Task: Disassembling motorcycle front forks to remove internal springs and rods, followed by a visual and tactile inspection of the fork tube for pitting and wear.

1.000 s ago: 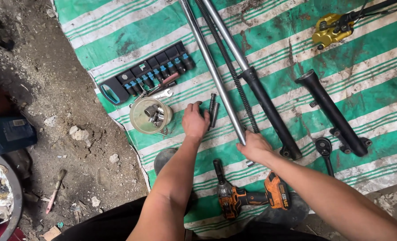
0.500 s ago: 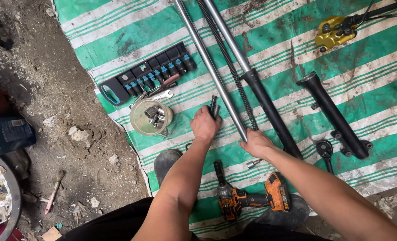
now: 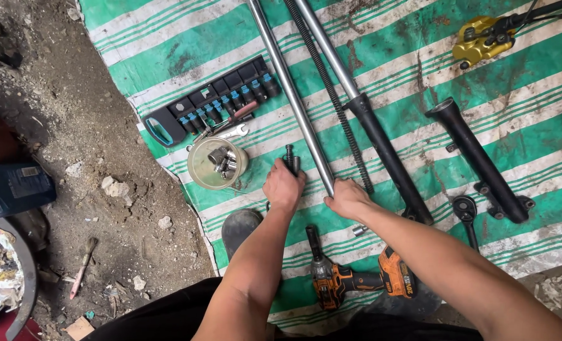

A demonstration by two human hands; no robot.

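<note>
Orange-black impact driver (image 3: 356, 281) lies nearest on the striped green tarp (image 3: 533, 126). Above it, right hand (image 3: 347, 199) is closed around the lower end of the chrome fork tube (image 3: 293, 101) — left hand (image 3: 282, 188) clamps a small dark cylindrical part (image 3: 290, 158) just beside the tube. Further out: socket tray (image 3: 211, 104), coil spring (image 3: 328, 95), gold brake caliper (image 3: 483, 39).

Can't see the near end of the chrome tube (image 3: 291, 101), buried under the right hand (image 3: 347, 199); far end cut off up top. Same for the spring (image 3: 329, 95). Can't tell what the small dark part (image 3: 291, 158) in the left hand (image 3: 282, 186) is. Sockets in the tub (image 3: 216, 164) too small to size. Bucket (image 3: 15, 278) cropped at left.
</note>
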